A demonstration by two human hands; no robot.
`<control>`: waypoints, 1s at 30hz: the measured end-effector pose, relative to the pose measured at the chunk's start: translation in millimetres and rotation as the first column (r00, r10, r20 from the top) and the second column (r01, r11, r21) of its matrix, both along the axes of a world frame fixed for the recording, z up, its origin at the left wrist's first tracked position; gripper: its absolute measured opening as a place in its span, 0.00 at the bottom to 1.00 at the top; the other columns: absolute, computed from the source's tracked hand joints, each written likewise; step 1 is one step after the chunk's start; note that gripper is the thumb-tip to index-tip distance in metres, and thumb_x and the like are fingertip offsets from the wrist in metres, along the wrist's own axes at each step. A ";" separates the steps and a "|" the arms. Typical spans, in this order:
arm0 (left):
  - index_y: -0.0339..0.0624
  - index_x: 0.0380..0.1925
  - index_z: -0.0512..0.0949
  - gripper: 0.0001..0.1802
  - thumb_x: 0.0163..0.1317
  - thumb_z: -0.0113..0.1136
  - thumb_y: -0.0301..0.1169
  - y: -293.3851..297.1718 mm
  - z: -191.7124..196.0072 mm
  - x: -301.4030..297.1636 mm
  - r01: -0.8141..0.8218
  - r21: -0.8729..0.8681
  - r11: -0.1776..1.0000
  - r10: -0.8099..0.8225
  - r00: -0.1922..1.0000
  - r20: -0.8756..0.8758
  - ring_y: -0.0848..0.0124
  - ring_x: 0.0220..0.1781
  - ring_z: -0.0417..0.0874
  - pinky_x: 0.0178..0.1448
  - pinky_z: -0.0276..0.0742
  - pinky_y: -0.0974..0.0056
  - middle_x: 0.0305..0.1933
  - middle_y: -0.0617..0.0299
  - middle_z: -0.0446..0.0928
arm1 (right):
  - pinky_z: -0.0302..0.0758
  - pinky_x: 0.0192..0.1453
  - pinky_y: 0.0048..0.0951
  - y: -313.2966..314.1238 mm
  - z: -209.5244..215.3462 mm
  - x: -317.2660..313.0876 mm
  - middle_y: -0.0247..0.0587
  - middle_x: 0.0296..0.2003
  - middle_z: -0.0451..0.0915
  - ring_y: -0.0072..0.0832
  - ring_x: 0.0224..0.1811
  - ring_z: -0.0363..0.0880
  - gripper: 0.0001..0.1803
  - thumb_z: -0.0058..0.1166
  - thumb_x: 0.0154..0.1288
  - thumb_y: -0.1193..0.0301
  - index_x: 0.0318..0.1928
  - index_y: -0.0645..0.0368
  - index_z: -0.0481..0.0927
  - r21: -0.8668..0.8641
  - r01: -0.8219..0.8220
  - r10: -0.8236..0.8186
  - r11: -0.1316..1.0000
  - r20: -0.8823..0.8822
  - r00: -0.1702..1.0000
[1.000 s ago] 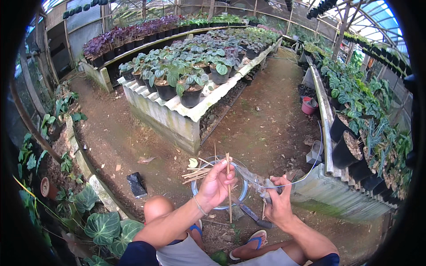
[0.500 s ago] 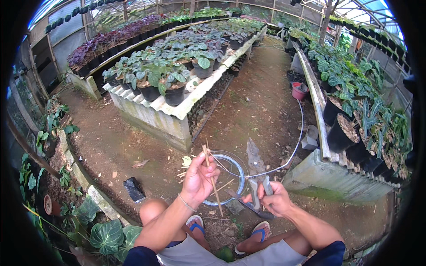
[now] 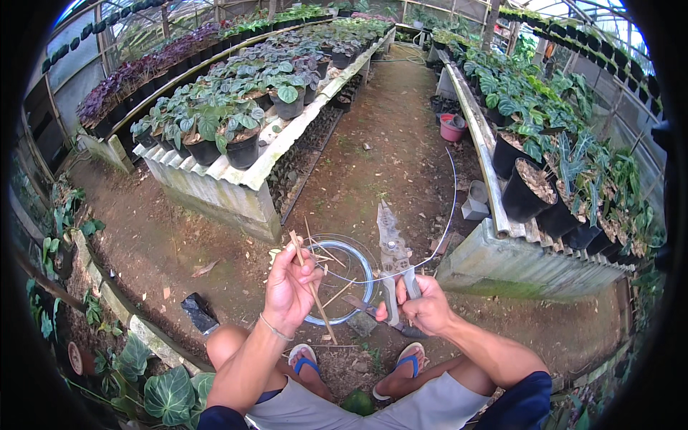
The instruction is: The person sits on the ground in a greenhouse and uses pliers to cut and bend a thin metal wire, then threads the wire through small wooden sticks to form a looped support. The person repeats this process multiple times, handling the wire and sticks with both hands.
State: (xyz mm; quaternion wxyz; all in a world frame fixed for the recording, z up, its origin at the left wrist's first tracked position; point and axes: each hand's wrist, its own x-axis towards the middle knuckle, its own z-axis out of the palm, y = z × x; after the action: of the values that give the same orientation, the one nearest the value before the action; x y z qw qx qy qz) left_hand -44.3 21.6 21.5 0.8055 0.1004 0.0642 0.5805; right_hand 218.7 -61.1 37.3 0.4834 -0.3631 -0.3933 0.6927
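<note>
Your left hand (image 3: 288, 287) is raised in front of your left knee, palm turned toward you, forearm rising steeply from the lower edge. Its fingers are closed around a thin bamboo stick (image 3: 308, 285), which runs slantwise through the fist: the upper end pokes out above your thumb, the lower end points down just left of the wire coil (image 3: 342, 281) on the ground.

Your right hand (image 3: 423, 308) sits just right of that coil, at about the same height as the left, wrist bent inward and forearm coming in from the lower right. It is clenched on the grips of a pair of grey multi-purpose pliers (image 3: 393, 259), whose long flat nose points up and away from you, above the coil's right rim. A thin wire (image 3: 446, 215) passes by the pliers and arcs up and to the right from the coil; whether the tool's nose is biting on it cannot be made out.

The coil lies flat on the dirt just beyond your sandalled feet, with a few more sticks (image 3: 331, 258) lying across it. A black stone (image 3: 198, 312) rests on the ground well left of the coil.
</note>
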 end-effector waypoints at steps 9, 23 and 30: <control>0.41 0.51 0.82 0.10 0.77 0.58 0.32 0.5 -1.2 1.6 0.002 0.004 1.000 -0.002 1.000 0.009 0.76 0.32 0.78 0.33 0.73 0.72 0.39 0.60 0.86 | 0.87 0.52 0.46 -0.9 5.3 -4.3 0.50 0.35 0.82 0.49 0.45 0.90 0.15 0.44 0.40 0.92 0.31 0.64 0.72 0.125 0.108 -0.117 0.986 0.068 0.991; 0.39 0.53 0.82 0.11 0.77 0.58 0.32 0.5 -4.9 -0.1 0.010 0.037 0.999 -0.011 1.000 0.019 0.75 0.33 0.78 0.33 0.75 0.73 0.41 0.59 0.86 | 0.80 0.40 0.36 -3.3 14.9 -0.5 0.41 0.32 0.79 0.39 0.39 0.87 0.17 0.48 0.43 0.91 0.35 0.61 0.75 0.046 0.189 -0.195 0.981 0.194 0.961; 0.41 0.51 0.82 0.10 0.77 0.59 0.33 0.0 -3.3 0.5 -0.013 0.021 1.000 0.014 0.999 -0.033 0.76 0.32 0.79 0.34 0.73 0.72 0.39 0.62 0.86 | 0.71 0.42 0.28 -6.9 13.0 0.7 0.42 0.40 0.77 0.32 0.41 0.77 0.14 0.48 0.51 0.90 0.37 0.63 0.77 0.484 0.114 -0.452 0.868 0.671 0.588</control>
State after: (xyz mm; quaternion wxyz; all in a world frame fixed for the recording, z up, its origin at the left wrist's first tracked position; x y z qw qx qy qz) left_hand -43.8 21.6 18.2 0.7994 0.1178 0.0721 0.5847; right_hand 219.5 -67.9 50.3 0.4383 -0.5766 -0.6253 0.2907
